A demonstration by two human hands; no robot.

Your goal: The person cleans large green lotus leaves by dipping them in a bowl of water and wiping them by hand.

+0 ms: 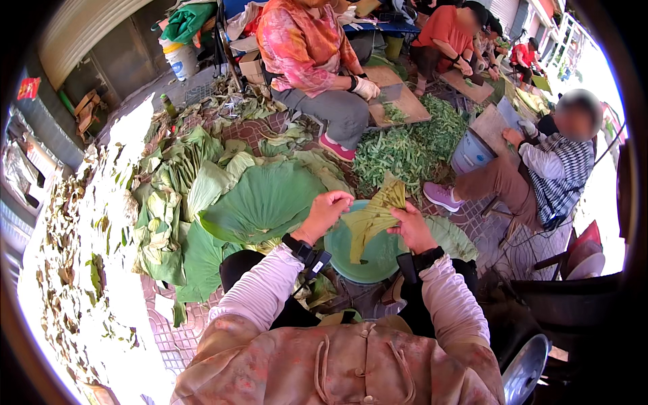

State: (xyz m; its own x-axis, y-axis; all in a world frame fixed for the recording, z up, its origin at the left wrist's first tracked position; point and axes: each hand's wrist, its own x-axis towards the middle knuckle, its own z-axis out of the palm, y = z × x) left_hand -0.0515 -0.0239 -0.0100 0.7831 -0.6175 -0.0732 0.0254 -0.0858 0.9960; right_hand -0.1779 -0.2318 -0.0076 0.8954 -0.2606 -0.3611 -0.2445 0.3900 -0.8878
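Observation:
My right hand (412,228) grips a yellowed, brown-spotted piece of lotus leaf (373,217) by its right edge. The piece hangs over a pale green plastic basin (336,258), which stands on the ground between my knees. To the left of the basin's rim is my left hand (326,213), its thumb and fingers drawn together, with nothing visible in them. Just beyond that hand spreads a large green lotus leaf (263,200), lying on a heap of folded, partly wilted lotus leaves (162,223).
A pile of shredded green leaves (400,157) lies ahead. Behind it a seated person (314,66) cuts on a wooden board (390,81). At right another person (547,167) works at a board over a bucket (471,154). Dried leaves (66,268) cover sunlit ground at left.

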